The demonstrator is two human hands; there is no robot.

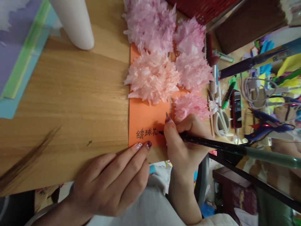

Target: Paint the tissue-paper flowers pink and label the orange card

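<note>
The orange card [143, 117] is lying near the front edge of the table [70, 103], and the right hand [185, 147] is pinching a dark pen [211, 145] with its tip touching the card's lower part, just after three dark written characters [146, 133]. The left hand [113, 185] is lying flat with its fingers held together, two fingertips pressing on the card's bottom edge. Fluffy pink tissue flowers [152, 75] are covering the card's upper part and crowding close to the writing hand. The card is showing plain and bright below them. To the right, scissors [219, 117], markers and a blue glue gun [265, 125] are lying in a clutter. A red basket [202, 9] is sitting beyond the flowers. On the pale wooden table, a white cone [75, 22] and coloured paper sheets [16, 62] are lying well apart to the left.
</note>
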